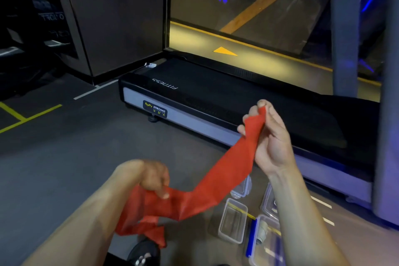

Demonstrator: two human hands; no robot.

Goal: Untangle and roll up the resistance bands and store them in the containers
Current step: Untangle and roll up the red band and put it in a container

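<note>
Gripping red band [218,179], lower end bunched

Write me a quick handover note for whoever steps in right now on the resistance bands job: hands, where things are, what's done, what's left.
Right hand: raised, pinching one end of the red band.
Left hand: lower, gripping the band further along; the rest hangs bunched below it.
Clear containers sit open on the floor below the right forearm, beside the treadmill. One container holds a grey roll and has a blue strip at its edge.
Done: the red band is partly spread out between the hands.
Left: finish untangling it, roll it up, put it in a container.
</note>
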